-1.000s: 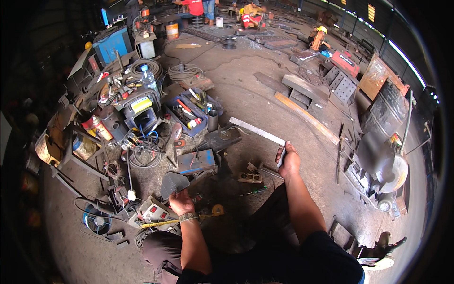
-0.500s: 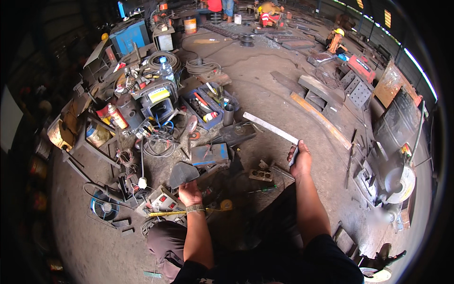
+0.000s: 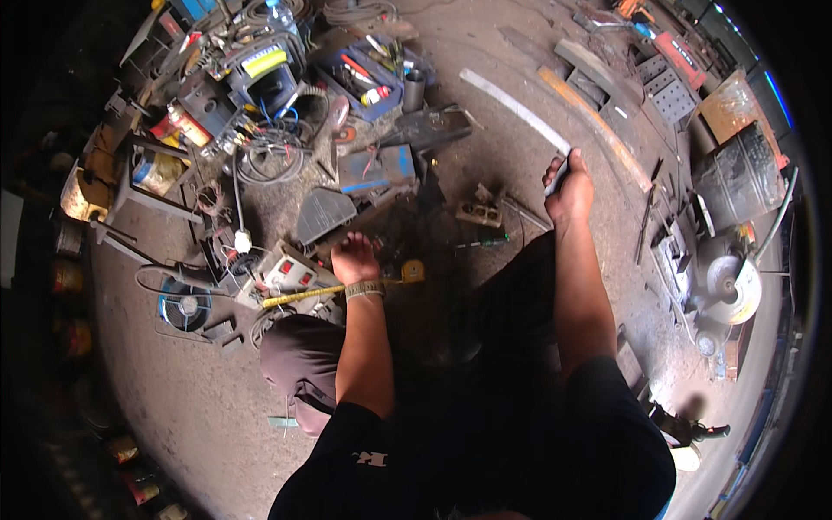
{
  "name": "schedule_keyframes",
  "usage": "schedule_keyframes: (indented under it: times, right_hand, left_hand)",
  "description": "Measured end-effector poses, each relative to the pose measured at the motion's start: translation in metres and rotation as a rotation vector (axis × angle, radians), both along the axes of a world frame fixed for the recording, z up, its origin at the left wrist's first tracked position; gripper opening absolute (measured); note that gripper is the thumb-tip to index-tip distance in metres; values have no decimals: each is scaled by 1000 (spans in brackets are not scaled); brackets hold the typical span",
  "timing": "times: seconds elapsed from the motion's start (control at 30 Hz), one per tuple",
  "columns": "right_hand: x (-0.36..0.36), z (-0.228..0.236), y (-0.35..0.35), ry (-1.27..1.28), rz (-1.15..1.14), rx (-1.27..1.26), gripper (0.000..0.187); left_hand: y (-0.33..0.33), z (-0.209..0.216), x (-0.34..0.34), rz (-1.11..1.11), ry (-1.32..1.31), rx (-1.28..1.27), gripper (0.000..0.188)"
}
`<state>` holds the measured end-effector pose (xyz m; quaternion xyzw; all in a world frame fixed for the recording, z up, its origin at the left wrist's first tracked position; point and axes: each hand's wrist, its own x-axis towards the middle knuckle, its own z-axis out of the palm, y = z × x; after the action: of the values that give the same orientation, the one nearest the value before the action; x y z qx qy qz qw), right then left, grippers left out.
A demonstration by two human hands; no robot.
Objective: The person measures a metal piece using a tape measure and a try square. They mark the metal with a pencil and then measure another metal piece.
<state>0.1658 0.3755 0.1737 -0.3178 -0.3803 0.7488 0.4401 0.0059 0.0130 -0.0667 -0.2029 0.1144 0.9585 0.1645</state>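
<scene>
My right hand (image 3: 569, 192) is closed around the short leg of a steel square (image 3: 518, 111). The square's long pale blade points up and left over the floor. My left hand (image 3: 355, 258) is empty, its fingers loosely curled. Just beyond its fingertips a dark grey metal plate with angled corners (image 3: 326, 215) leans among steel pieces. Behind the plate lies a grey and blue steel block (image 3: 378, 167). Below my left hand a yellow tape measure (image 3: 412, 271) lies with its blade drawn out to the left.
A socket box with red switches (image 3: 295, 270) and coiled cables sit left of my left hand. Further off are a blue tool tray (image 3: 368, 78) and a spray can (image 3: 187, 125). A green-handled screwdriver (image 3: 487, 242) lies centrally; a cutting disc machine (image 3: 728, 282) stands right.
My left hand has let go of the grey plate, which now rests beyond it. My right hand still holds the square. The view has tilted downward.
</scene>
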Motion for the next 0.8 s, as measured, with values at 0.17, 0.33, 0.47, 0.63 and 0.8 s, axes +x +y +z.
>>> schedule_keyframes:
  times: [0.17,0.33,0.47,0.63,0.8]
  right_hand:
    - [6,0,0,-55,40,47,25]
    - [1,3,-5,-70,76,65,26]
    - [-3,5,-10,-75,86,59,26]
    - [-5,6,-11,-72,69,57,25]
    - [-4,8,-11,-69,54,61,24]
  left_hand:
    - [16,31,0,8,-204,-320,15]
    - [12,26,-2,23,-167,-233,12]
    - [16,30,-1,35,-216,-252,13]
    - [17,33,-1,47,-222,-235,13]
    - [18,32,-1,58,-193,-198,16]
